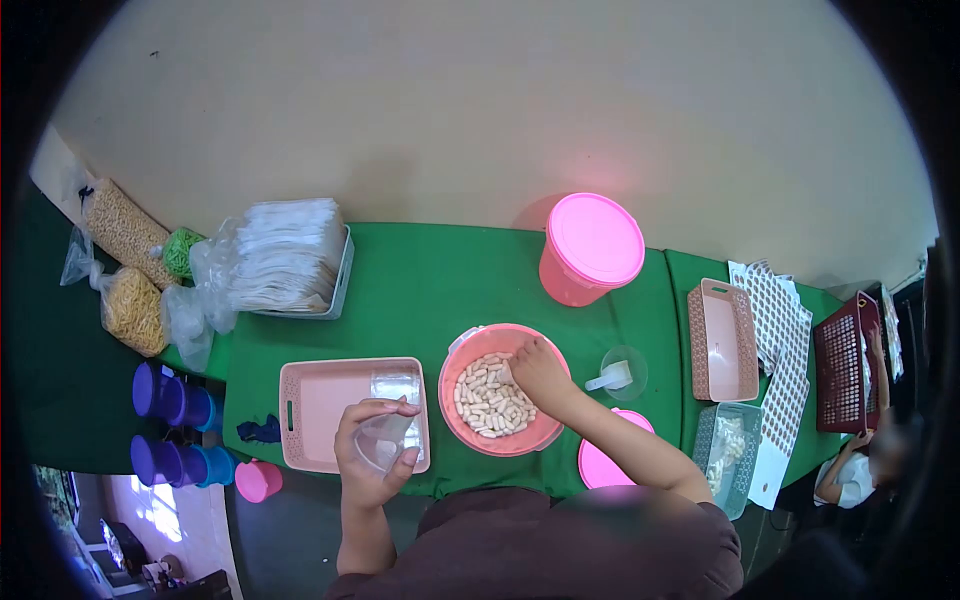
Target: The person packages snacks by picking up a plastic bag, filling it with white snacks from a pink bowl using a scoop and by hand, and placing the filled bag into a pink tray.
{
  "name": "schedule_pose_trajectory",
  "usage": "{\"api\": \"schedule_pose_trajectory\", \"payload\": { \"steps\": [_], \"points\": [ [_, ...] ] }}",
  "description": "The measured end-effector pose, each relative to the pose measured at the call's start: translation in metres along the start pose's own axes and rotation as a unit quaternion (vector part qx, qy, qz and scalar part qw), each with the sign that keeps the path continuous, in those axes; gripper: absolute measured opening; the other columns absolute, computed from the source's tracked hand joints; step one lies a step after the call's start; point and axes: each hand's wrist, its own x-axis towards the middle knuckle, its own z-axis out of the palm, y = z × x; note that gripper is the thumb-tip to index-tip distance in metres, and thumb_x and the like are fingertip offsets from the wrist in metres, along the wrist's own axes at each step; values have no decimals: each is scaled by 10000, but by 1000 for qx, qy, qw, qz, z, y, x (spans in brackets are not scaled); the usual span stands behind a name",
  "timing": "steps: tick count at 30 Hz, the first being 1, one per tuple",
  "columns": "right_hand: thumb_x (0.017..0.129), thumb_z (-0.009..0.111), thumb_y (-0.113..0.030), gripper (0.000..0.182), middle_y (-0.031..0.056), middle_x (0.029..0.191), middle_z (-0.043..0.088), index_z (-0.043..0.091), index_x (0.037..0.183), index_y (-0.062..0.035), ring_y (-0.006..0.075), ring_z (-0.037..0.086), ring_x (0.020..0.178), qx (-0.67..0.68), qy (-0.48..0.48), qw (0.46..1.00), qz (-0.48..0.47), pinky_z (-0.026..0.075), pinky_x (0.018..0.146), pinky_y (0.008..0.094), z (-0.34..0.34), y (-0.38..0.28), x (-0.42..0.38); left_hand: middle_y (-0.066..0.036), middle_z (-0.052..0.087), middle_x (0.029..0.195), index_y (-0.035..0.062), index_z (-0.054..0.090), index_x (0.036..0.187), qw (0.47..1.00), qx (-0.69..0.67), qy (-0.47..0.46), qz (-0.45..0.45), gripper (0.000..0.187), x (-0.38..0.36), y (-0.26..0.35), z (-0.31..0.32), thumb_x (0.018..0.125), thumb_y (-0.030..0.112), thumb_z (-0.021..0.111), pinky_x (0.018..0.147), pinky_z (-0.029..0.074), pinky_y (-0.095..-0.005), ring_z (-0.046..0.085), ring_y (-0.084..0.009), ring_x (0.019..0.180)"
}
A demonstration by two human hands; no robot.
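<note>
A person's two bare hands work over a counter covered in green cloth. The left hand grips a clear plastic pouch between thumb and fingers, above the near right part of a shallow pink tray. Inside that tray, just beyond the left hand, lies shiny clear packaging. To the right of the left hand stands a pink bucket partly filled with pale, finger-shaped snacks. The right hand reaches over the bucket's right side, its fingers curled down at the snacks; whether they pinch any, I cannot tell. Just right of the right hand, a white scoop rests on a round clear lid. Beyond the right hand stands a lidded pink tub, and a pink lid lies partly under the right forearm. Far beyond the left hand, a basket holds stacked white bags.
</note>
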Motion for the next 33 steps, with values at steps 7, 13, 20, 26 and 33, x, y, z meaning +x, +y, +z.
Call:
{"api": "schedule_pose_trajectory", "payload": {
  "steps": [7, 13, 20, 26, 33],
  "points": [
    [731, 618, -120, 212, 94, 913, 660, 649, 932, -61, 250, 591, 950, 56, 32, 994, -87, 402, 893, 403, 60, -8, 33, -138, 613, 1038, 8, 496, 1129, 998, 37, -39, -43, 461, 1, -11, 4, 735, 85, 722, 916, 462, -364, 612, -243, 1018],
    [756, 606, -99, 375, 118, 954, 670, 620, 1131, -105, 298, 628, 946, 215, -233, 939, -130, 398, 892, 453, 57, -18, 25, -141, 616, 1034, 9, 497, 1131, 998, 9, -26, -59, 451, 3, -14, 8, 738, 55, 714, 900, 469, -355, 616, -242, 1012],
    [871, 522, -123, 331, 141, 1052, 653, 595, 1193, -104, 286, 601, 1018, 416, -244, 871, -93, 437, 880, 413, 15, -9, 8, -147, 587, 1050, 22, 450, 1163, 999, -26, 15, -11, 512, 5, -31, 23, 745, 124, 729, 951, 451, -402, 591, -249, 1029],
    [885, 528, -96, 300, 206, 1053, 623, 591, 1169, -23, 344, 581, 1021, 533, -55, 842, -64, 449, 894, 424, -33, 8, -36, -157, 537, 1079, 53, 357, 1196, 994, -91, 29, 60, 591, 10, -37, 41, 748, 172, 723, 998, 412, -470, 566, -275, 1049],
    [896, 528, -61, 323, 173, 1050, 606, 568, 1215, -29, 275, 590, 933, 548, -28, 836, 21, 471, 827, 378, -116, 46, -103, -150, 530, 1087, 45, 356, 1215, 996, -79, 15, 49, 600, 10, -49, 60, 740, 118, 716, 998, 412, -451, 553, -261, 1059]
  ]
}}
